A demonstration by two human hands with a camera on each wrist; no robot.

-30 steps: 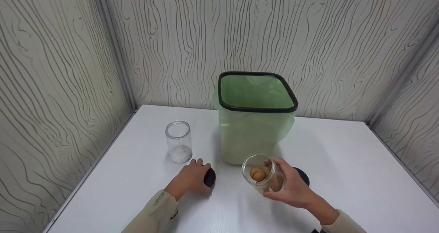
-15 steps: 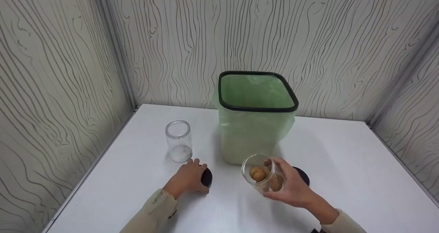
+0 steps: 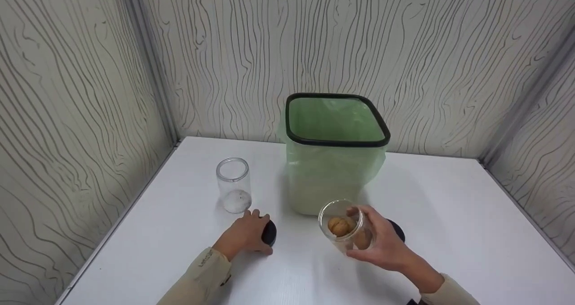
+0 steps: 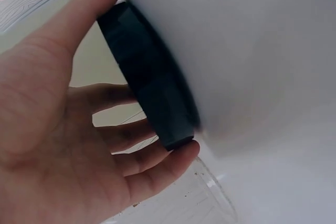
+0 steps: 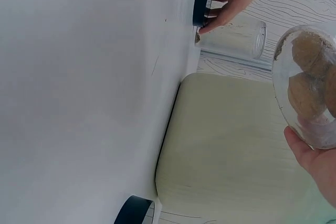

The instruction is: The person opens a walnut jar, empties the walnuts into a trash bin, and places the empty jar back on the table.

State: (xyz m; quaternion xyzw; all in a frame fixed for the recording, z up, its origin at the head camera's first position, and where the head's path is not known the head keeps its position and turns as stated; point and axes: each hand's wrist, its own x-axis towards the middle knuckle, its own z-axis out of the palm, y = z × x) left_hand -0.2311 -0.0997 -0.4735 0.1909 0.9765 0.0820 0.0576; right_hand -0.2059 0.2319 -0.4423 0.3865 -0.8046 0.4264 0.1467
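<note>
Right hand held a clear jar off the white surface, fingers curled round its wall, mouth tilted up and toward the green-lined bin just behind it. Two walnuts sat inside the jar; the right wrist view showed them pressed against the glass. Compared with a second ago the jar had shifted only slightly, a touch higher and toward the bin, so I judged the lift to be barely under way. A black lid lay flat on the surface just behind the right hand, mostly hidden by it. Left hand rested over a second black lid, fingers curled along its rim and thumb on the far edge, as the left wrist view showed. That lid had slid a little left and toward the person over the past second, more of it now covered by the hand; I read that as the hand closing its grip on the lid, which had not clearly left the surface. An open jar with a little pale residue at the bottom stood upright just beyond the left hand, apart from it. Beige sleeves showed on both forearms. Patterned wall panels closed in the surface on three sides.
</note>
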